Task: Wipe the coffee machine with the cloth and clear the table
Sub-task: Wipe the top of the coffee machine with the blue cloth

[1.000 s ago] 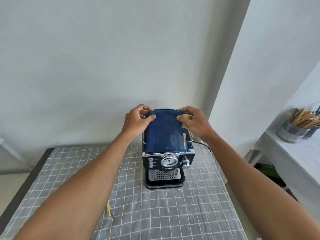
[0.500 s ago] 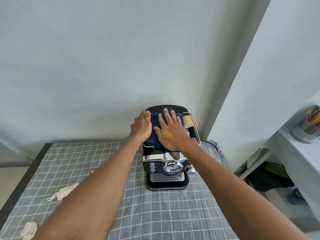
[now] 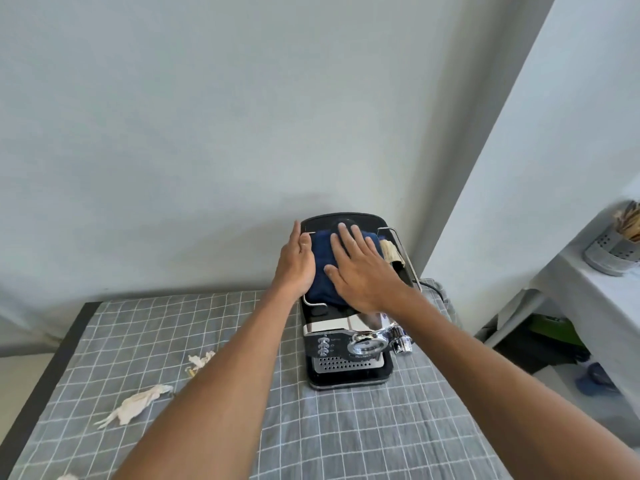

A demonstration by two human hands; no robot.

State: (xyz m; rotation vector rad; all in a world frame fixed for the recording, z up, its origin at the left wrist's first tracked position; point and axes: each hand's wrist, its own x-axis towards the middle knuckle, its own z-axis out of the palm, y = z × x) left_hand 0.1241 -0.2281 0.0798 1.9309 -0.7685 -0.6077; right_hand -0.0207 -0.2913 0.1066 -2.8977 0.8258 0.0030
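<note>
A black and chrome coffee machine [image 3: 349, 348] stands at the back of the table against the wall. A dark blue cloth [image 3: 322, 258] lies folded on its top. My right hand [image 3: 363, 271] rests flat on the cloth with the fingers spread. My left hand [image 3: 296, 263] lies against the cloth's left edge, fingers straight, at the machine's left rail. A small tan piece [image 3: 390, 251] sits on the machine's top just right of the cloth. Crumpled white paper scraps [image 3: 135, 407] and a smaller scrap [image 3: 200, 360] lie on the tablecloth to the left.
The table wears a grey checked tablecloth [image 3: 346, 431]. A black cable [image 3: 433, 289] runs off behind the machine. To the right stands a white shelf with a grey holder [image 3: 611, 247] full of wooden utensils. The wall is close behind the machine.
Both hands gripped the cloth's far corners a second ago; now they lie flat on it. The cloth has bunched back from the machine's front. The view has tilted down, showing the scraps.
</note>
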